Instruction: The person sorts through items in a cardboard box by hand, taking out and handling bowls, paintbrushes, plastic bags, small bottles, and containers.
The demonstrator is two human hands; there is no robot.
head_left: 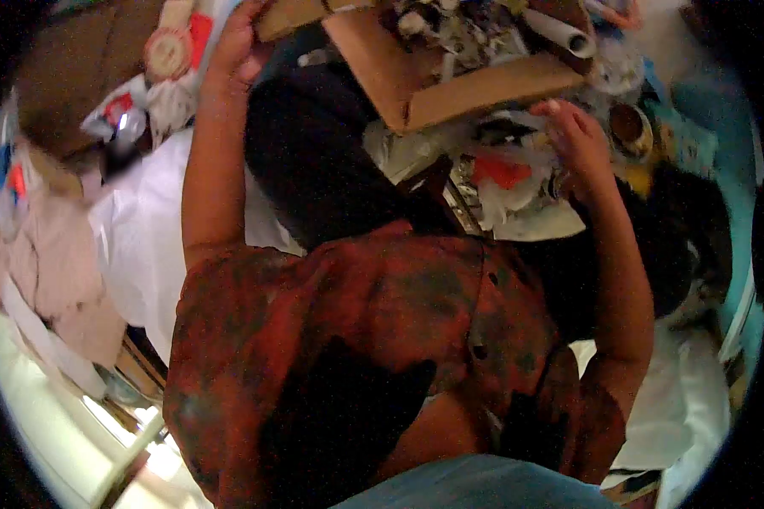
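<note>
An open cardboard box [492, 91] lies at the top centre, with its flaps folded outward and a jumble of small pale things [475, 38] inside. At the upper left, my left hand [239, 47] is beside the left flap; the frame edge cuts it off, and its grip cannot be made out. My right hand [575, 140] is just below the box's right corner, fingers loosely bent and apart, with nothing visible in them. A white tube [560, 36] sticks out at the box's right side.
Clear plastic with a red patch [501, 172] lies below the box. White cloth or plastic [144, 233] is at the left, beside a pinkish cloth [55, 263]. A round container [630, 127] stands right of my right hand. Dark trousers [314, 153] cover the bent leg.
</note>
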